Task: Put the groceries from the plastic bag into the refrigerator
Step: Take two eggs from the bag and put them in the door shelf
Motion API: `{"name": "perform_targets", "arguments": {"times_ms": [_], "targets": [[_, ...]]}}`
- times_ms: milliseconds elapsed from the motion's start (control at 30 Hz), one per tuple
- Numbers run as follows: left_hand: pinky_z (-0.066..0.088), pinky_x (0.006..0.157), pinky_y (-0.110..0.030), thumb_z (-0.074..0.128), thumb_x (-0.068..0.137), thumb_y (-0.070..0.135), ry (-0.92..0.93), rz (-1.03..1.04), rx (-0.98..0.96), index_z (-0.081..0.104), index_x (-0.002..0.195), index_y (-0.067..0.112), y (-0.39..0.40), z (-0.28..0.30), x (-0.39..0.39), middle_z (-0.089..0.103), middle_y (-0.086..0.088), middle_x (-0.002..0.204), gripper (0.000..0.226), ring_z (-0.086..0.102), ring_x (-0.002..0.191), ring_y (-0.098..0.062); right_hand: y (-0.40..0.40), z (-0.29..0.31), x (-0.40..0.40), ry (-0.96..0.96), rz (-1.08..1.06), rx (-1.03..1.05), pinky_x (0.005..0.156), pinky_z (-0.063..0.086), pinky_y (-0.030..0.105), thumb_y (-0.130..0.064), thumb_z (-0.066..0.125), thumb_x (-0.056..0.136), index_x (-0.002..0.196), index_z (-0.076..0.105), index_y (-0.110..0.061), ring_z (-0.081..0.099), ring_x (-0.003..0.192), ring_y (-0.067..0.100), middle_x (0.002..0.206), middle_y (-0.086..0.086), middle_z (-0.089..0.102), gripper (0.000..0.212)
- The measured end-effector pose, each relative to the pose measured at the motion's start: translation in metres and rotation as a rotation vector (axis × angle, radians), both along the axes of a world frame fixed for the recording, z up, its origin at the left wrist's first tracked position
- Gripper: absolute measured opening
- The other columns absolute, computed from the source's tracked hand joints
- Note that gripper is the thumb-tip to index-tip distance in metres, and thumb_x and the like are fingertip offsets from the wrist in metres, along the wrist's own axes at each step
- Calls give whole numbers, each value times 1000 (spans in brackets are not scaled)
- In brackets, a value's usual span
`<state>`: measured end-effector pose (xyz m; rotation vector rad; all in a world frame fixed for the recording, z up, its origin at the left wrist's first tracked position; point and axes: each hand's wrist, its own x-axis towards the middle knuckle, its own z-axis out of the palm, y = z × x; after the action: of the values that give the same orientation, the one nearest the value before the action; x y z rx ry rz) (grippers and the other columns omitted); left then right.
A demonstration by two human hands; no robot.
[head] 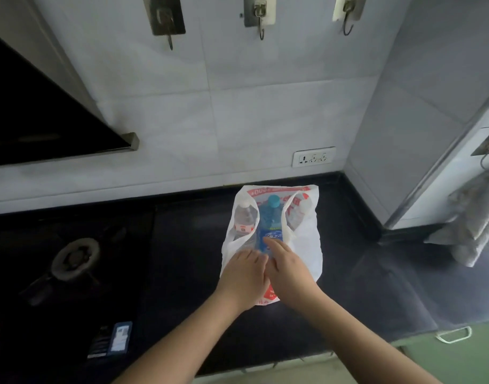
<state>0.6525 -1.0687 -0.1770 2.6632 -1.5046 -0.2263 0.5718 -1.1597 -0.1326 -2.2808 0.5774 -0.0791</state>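
On the dark bench, my plastic bag lies flat with bottles inside.
Both hands rest on it side by side: left hand spread on the plastic, right hand fingers out on the blue bottle. A clear bottle sits beside it, possibly another at right.

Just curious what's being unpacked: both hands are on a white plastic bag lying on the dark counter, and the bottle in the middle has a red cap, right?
Not quite. The head view shows the middle bottle has a blue cap, not red. The rest holds: the left hand and right hand are on the white plastic bag lying on the dark counter.
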Motion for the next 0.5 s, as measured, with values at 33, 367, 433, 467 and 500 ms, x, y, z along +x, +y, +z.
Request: {"name": "perform_targets", "arguments": {"times_ms": [33,367,433,467,500], "targets": [[31,114,-36,36,101,32,28,10,-6,52,131,14,-1,-3,3,60,-3,132,39,51,126,-19,1,-1,8,13,-38,38,110,36,31,-19,35,102,146,37,-22,39,136,19,151,-1,39,44],[44,94,-36,40,98,41,374,197,55,49,125,20,6,-26,38,63,-3,121,36,60,112,-23,-13,-32,35,296,-53,-195,99,43,35,-11,38,96,131,50,-12,49,122,26,139,8,48,38],[47,94,-37,41,95,39,360,210,63,49,120,28,9,-38,45,62,2,119,29,60,111,-22,-18,-40,28,420,-23,-353,97,43,36,-16,37,95,130,48,-15,50,119,26,134,6,51,37],[49,91,-38,41,92,41,362,222,56,48,117,33,10,-42,47,61,4,116,27,60,109,-22,-19,-44,24,496,14,-421,96,43,37,-15,37,94,130,47,-15,51,118,26,131,8,52,37],[50,88,-39,40,89,43,376,240,43,47,115,38,12,-43,48,60,7,114,28,59,107,-22,-20,-49,22,568,48,-481,94,43,37,-13,38,93,130,46,-13,52,116,27,127,9,54,38]]}}
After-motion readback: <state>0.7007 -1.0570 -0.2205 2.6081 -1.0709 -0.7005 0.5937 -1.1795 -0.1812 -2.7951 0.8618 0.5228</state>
